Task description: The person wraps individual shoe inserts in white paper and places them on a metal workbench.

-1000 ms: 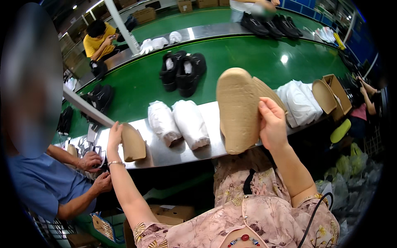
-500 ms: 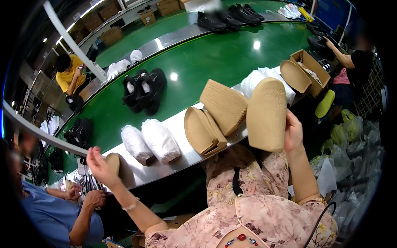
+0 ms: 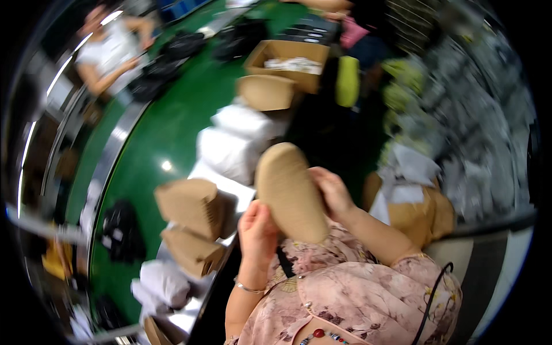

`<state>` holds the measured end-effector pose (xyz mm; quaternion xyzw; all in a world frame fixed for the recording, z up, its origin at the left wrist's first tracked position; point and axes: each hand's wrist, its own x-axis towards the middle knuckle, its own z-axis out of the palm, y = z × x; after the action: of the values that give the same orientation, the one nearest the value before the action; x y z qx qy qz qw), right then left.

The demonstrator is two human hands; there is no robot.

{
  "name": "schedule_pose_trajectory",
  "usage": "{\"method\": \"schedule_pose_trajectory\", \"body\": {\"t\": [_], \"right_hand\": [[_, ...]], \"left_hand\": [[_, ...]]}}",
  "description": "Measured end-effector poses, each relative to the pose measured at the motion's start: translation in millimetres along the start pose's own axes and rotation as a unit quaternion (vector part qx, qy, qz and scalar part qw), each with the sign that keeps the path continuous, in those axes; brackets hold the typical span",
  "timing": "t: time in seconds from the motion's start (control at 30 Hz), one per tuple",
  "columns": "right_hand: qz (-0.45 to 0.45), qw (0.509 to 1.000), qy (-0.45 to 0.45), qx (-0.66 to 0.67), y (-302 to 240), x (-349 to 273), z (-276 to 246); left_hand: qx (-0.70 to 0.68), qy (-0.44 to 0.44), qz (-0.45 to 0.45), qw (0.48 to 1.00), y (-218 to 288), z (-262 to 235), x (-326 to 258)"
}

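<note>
Both hands hold a tan shoe sole [image 3: 289, 192] up in front of the person's chest, its flat ribbed face turned to the camera. The left hand [image 3: 257, 231] grips its near left edge with fingers curled round it; the right hand [image 3: 332, 192] clasps the right edge. Just left of the sole, two brown cardboard pieces [image 3: 191, 221] lie on the table edge by the green belt [image 3: 155, 144]. Farther off sit white wrapped bundles [image 3: 236, 141] and an open cardboard box [image 3: 290, 60]
</note>
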<state>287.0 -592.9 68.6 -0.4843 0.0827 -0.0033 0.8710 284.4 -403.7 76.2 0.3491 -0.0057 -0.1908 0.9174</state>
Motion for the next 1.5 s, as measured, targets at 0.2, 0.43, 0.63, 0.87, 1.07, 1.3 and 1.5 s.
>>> {"method": "schedule_pose_trajectory", "body": {"t": [0.2,0.43,0.63,0.87,1.07,1.3,1.5], "right_hand": [[-0.135,0.934,0.262,-0.201,61.8,-15.1,-221.5],[-0.044,0.786,0.524,-0.326,123.9,-24.2,-454.8],[0.104,0.771,0.561,-0.283,171.0,16.3,-534.2],[0.166,0.660,0.500,-0.535,180.8,-29.0,-476.6],[-0.004,0.794,0.588,-0.152,176.1,-54.9,-517.4],[-0.113,0.879,0.440,-0.146,61.7,-45.4,-391.1],[-0.228,0.929,0.180,-0.229,-1.2,-22.2,-203.9]], "left_hand": [[0.133,0.066,-0.023,0.989,-31.6,18.2,26.1],[0.164,0.165,-0.094,0.968,-68.0,-7.8,43.1],[0.168,0.175,-0.113,0.964,-75.8,-2.4,61.3],[0.241,0.206,-0.119,0.941,-93.6,-9.5,68.9],[0.223,0.172,-0.139,0.949,-99.0,8.7,84.3],[0.237,0.115,-0.151,0.953,-116.5,4.2,107.9],[0.221,0.066,-0.117,0.966,-162.4,-9.2,137.8]]}}
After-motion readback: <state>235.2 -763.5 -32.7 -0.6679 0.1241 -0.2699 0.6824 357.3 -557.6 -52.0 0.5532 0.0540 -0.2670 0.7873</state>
